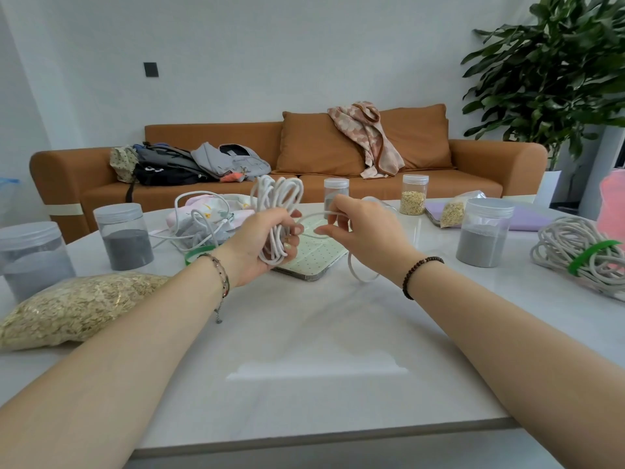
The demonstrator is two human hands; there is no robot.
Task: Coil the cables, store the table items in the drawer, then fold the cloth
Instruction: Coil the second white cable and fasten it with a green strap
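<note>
Head camera: reaches both bare forearms forward over the white glossy table (304,333), wrists lifted clear of its top. Curls the left hand (262,243) round a bundle of white cable loops (277,194), thumb and fingers closed firmly about its middle, with the loops standing up above the fist and poking out below it. Holds the right hand (365,231) just right of the left and at about the same height, back of the hand up. Pinches the loose strand (313,215) of the same cable between thumb and forefinger, other fingers loosely bent. Leads that strand in a short arc from the pinch leftwards into the bundle, and drops the slack under the right wrist in a loop that reaches the tabletop. Works directly above a pale green dotted flat case (314,255) lying on the table beneath the left hand. Farther left, on a pink-and-white cloth (209,204), a tangle of thin white cable (199,218). At the right edge, well apart from both hands, a coil of grey-white cord (571,245) bound by a green tie (590,253).
</note>
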